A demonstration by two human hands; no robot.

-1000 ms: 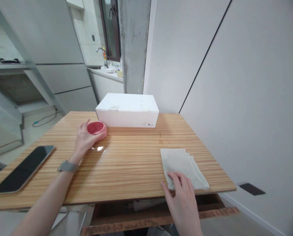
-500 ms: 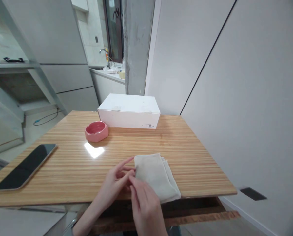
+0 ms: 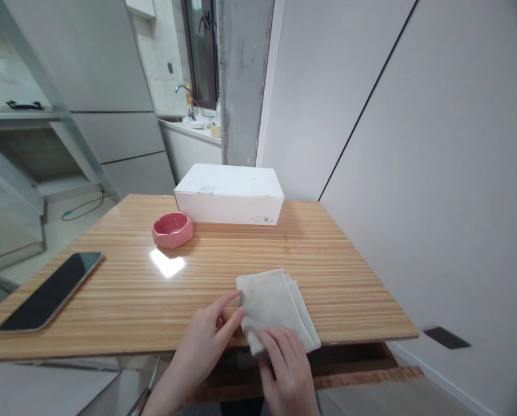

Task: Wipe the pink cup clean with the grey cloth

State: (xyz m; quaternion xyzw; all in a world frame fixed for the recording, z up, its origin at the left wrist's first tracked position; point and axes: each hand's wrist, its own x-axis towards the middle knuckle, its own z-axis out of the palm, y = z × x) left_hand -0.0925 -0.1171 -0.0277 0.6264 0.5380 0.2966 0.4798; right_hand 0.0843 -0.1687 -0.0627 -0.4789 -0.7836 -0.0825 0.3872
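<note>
A folded off-white cloth (image 3: 272,305) lies at the table's front edge, its layers showing along the right side and its near part reaching over the edge. My left hand (image 3: 207,335) is at the cloth's left side, index finger and thumb apart and their tips touching its edge; its other fingers are partly hidden. My right hand (image 3: 287,365) has its fingers bent over the cloth's near edge, with the thumb below, gripping it.
On the wood-grain table (image 3: 328,271) are a phone (image 3: 52,292) at the left, a pink ashtray (image 3: 172,231) and a white box (image 3: 230,196) at the back. An open drawer (image 3: 349,364) juts out under the front edge. A white wall (image 3: 436,173) rises at the right.
My right hand has moved right, from beside my left fingers onto the cloth's near edge. My left index finger and thumb have come against the cloth's left edge. The cloth has barely shifted.
</note>
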